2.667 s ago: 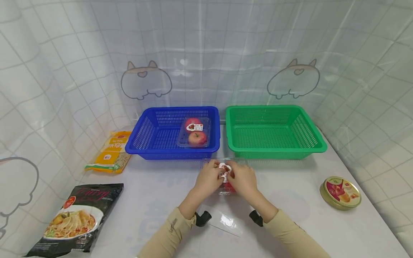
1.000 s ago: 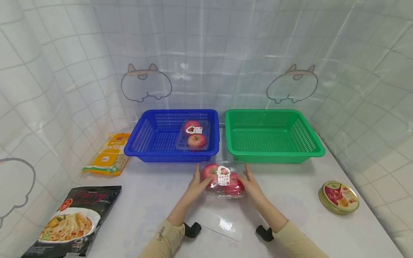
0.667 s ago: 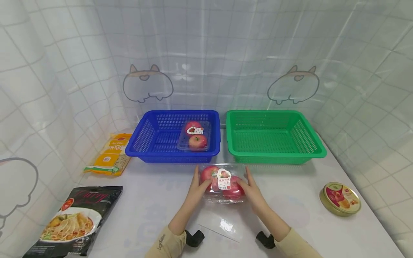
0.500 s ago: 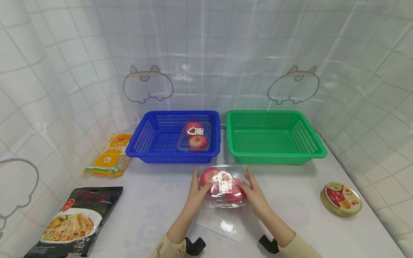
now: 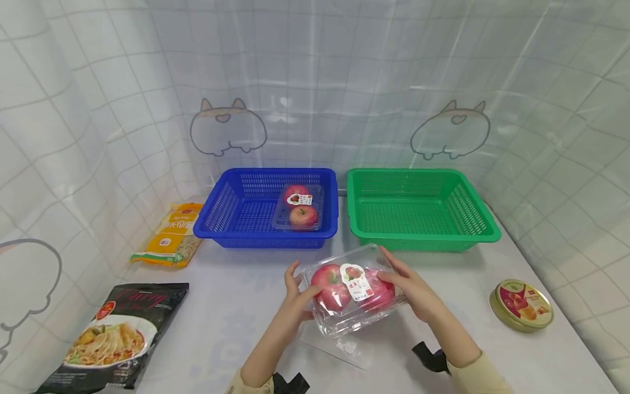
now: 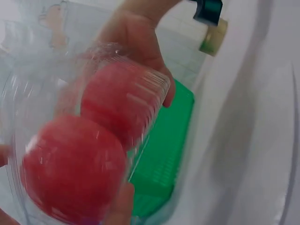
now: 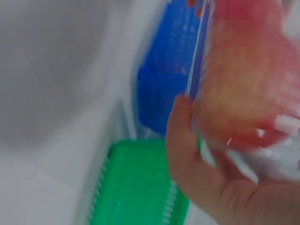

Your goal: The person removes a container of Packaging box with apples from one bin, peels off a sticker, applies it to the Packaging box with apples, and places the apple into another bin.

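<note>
A clear plastic pack of two red apples [image 5: 351, 290] with a white label hangs tilted above the table, in front of the two baskets. My left hand [image 5: 297, 284] grips its left end, thumb on the lid. My right hand [image 5: 398, 273] grips its right end, thumb on top and fingers behind. The left wrist view shows the apple pack [image 6: 93, 140] close up with the right hand [image 6: 136, 37] beyond it. In the blurred right wrist view, an apple [image 7: 248, 89] sits above my right hand's thumb [image 7: 185, 136].
A blue basket [image 5: 231, 210] holds another apple pack [image 5: 301, 209]; a green basket [image 5: 423, 210] stands to its right. A yellow noodle bag [image 5: 169, 232] and a black noodle bag [image 5: 115, 334] lie at left, a round tin [image 5: 521, 305] at right. A clear plastic sheet [image 5: 342, 346] lies under the pack.
Both hands closed on the ends of the apple pack and raised it off the table, tilting its label toward me. My right hand rose higher than the left.
</note>
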Demonstrator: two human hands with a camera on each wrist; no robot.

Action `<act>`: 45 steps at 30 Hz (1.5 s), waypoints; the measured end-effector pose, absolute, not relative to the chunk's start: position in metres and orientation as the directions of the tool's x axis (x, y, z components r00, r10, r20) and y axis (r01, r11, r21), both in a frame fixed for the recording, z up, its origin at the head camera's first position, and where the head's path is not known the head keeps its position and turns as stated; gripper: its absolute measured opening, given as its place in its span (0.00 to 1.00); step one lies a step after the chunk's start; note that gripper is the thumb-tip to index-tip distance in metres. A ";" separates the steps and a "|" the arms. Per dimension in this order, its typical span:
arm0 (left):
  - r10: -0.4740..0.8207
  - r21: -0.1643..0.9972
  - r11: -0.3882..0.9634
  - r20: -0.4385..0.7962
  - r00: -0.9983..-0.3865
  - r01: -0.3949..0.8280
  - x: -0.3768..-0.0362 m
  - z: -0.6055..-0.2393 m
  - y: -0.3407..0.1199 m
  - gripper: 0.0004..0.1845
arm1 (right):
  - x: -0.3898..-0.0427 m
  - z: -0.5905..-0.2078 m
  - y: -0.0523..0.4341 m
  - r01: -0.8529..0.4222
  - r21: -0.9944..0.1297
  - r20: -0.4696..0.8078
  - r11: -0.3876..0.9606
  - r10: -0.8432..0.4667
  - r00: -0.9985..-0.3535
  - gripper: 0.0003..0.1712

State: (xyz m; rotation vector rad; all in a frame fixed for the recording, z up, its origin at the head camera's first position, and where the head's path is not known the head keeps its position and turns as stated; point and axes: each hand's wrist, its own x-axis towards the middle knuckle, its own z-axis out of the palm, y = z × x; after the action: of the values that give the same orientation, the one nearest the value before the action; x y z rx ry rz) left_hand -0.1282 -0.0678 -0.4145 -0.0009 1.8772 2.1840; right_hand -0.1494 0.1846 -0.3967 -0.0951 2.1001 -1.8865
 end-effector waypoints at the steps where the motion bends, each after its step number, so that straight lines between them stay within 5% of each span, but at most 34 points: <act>1: 0.222 0.970 -0.143 -0.163 -0.961 -0.198 -0.127 -0.413 -0.069 0.44 | -0.151 -0.394 0.188 0.159 -0.978 -0.191 0.133 -0.281 -0.941 0.39; 11: 0.351 0.973 -0.140 -0.123 -0.928 -0.182 -0.120 -0.397 -0.074 0.42 | -0.172 -0.370 0.205 0.136 -0.978 -0.197 0.159 -0.470 -0.860 0.37; 22: 0.465 0.970 -0.172 -0.071 -0.882 -0.169 -0.113 -0.388 -0.075 0.42 | -0.189 -0.350 0.202 0.086 -0.983 -0.159 0.160 -0.528 -0.834 0.35; 32: 0.444 0.969 -0.226 0.015 -0.896 -0.096 -0.112 -0.389 -0.073 0.38 | -0.201 -0.343 0.181 0.051 -0.989 -0.106 0.142 -0.411 -0.905 0.38; 45: 0.229 0.960 -0.270 -0.011 -0.973 -0.075 -0.124 -0.388 -0.090 0.37 | -0.192 -0.338 0.146 0.024 -0.997 -0.040 0.074 -0.217 -0.975 0.40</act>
State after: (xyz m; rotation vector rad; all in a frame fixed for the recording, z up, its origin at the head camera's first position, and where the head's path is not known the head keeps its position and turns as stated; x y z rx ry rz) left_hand -0.1244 -0.0899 -0.3882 0.1918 1.7683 2.3533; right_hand -0.1919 0.1460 -0.3383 -0.1978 2.1636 -2.0150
